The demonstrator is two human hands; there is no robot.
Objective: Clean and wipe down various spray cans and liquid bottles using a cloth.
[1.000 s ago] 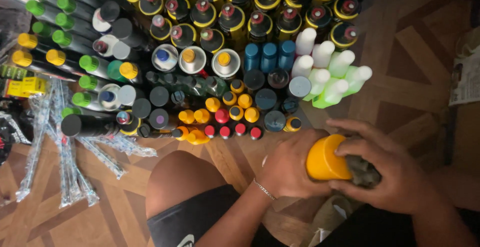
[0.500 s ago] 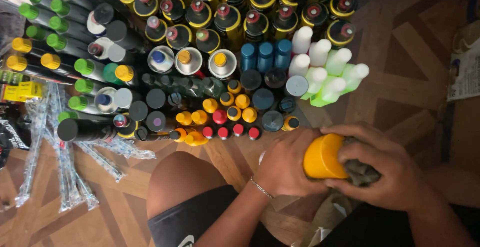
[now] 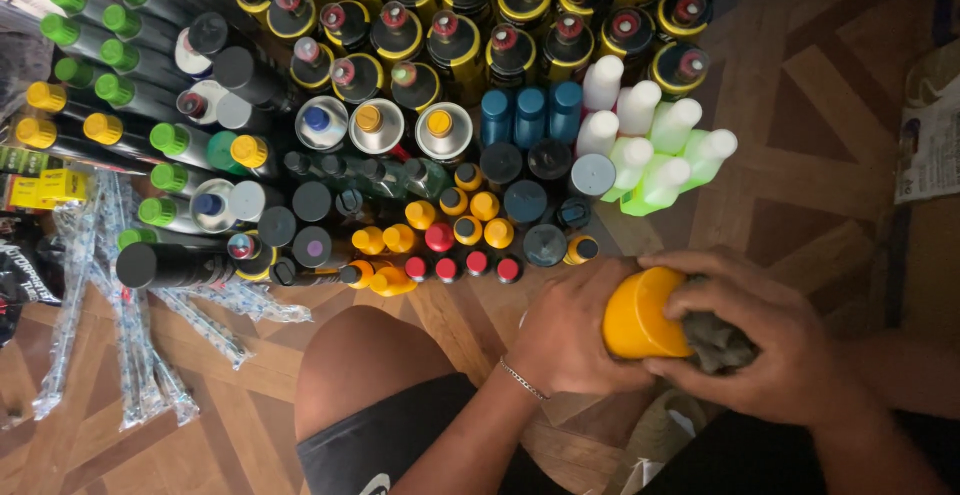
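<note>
Both hands meet low in my view: the left hand wraps its grip around a yellow bottle, just below the rows of capped bottles standing on the wooden floor. My right hand presses what looks like a grey cloth against the bottle, fingers closed over it.

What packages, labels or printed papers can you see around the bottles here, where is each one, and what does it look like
Small box: far left edge beside the green-capped bottles, flat rectangle, yellow with dark print.
Long sleeves: on the wooden floor at lower left, narrow clear plastic packs with blue markings, fanned out.
Printed sheet: right edge on the floor, white paper with small coloured pictures, partly cut off.
Dark packet: far left below the yellow box, black with pale print, mostly out of frame.
</note>
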